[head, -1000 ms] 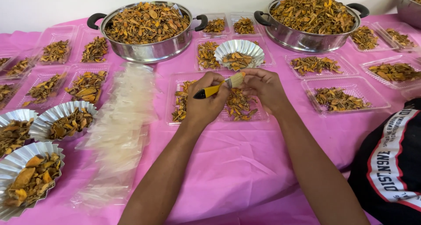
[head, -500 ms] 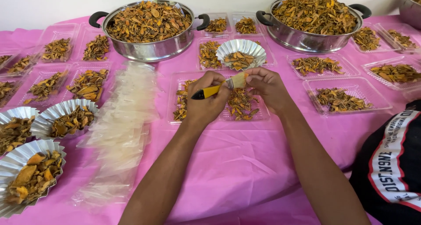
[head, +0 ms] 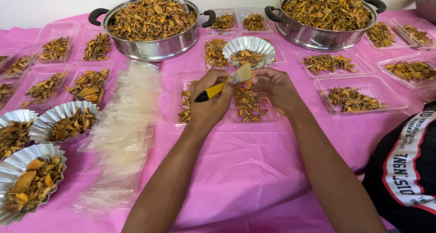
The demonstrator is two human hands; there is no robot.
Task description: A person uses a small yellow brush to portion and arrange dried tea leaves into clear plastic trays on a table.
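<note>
Pink tablecloth (head: 254, 169) under two hands brushing dried orange chips.
Nearest, over the clear plastic tray (head: 179, 119), the left hand (head: 211, 101) is closed around a yellow-handled brush (head: 225, 84); the right hand (head: 274, 90) pinches a chip at its bristles; beyond the tray sits a fluted foil cup (head: 249, 46), then steel pots (head: 152, 37).

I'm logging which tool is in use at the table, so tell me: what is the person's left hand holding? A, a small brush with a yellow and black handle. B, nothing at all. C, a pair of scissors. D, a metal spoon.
A: the left hand grips a small brush by its yellow and black handle, bristles pointing toward the right hand, above a clear plastic tray of dried orange pieces.
</note>
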